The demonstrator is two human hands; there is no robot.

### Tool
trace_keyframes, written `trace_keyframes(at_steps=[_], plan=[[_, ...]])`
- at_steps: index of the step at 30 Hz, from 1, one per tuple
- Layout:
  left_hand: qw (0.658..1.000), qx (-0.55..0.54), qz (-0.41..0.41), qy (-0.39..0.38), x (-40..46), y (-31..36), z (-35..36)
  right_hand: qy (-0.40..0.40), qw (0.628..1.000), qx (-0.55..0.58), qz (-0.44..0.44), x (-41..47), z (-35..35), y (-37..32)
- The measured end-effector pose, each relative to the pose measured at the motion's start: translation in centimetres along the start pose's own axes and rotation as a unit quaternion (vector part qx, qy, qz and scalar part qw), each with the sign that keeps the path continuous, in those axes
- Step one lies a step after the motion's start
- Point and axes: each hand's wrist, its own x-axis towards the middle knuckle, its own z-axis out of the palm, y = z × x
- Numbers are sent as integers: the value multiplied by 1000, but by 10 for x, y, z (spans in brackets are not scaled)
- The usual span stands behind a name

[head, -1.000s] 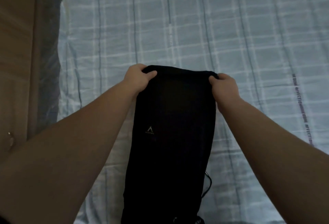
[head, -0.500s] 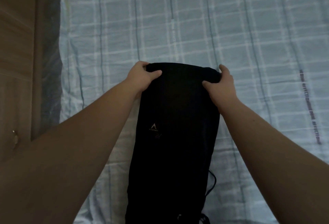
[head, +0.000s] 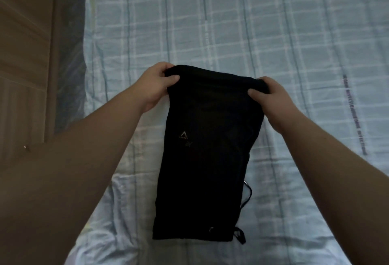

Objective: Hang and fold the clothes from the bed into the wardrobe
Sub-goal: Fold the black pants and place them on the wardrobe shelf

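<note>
While both hands pinch far edge, black folded garment (head: pixel 207 155) lies lengthwise on plaid bedsheet (head: pixel 231 22), near end toward person. Left hand (head: pixel 156 85) grips far-left corner, thumb on top; right hand (head: pixel 270 96) grips far-right corner, thumb on top. Small pale logo on left side. Drawcord at near-right edge; probably sweatpants, dim light. Wooden wardrobe (head: pixel 25 54) left of bed.
</note>
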Motion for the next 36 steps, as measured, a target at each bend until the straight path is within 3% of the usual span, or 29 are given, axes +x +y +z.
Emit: trace_keyframes(at_steps=[4,9,13,17,20,25,29,33,36], plan=[[1000,-22,20,3,-50,-4,-3,7,998,-8,-57,-58,8,2],[998,38,45,-1,-128,-10,-8,5,995,29,-96,-136,21,5],[986,145,79,10,-191,-41,-16,-32,977,-163,-136,-190,33,37],[976,207,63,20,-239,-93,-17,-94,931,-289,-204,-229,42,82],[969,236,59,37,-267,-129,-11,-121,896,-378,-199,-248,50,113],[954,294,63,10,-291,-174,-2,-91,867,-453,-185,-266,59,142],[957,282,69,9,-297,-182,-1,-120,876,-436,-168,-268,62,150],[951,294,-11,97,-291,-166,5,-23,899,-390,-197,-262,62,133],[928,337,80,141,-274,-155,15,39,907,-360,-217,-255,70,118]])
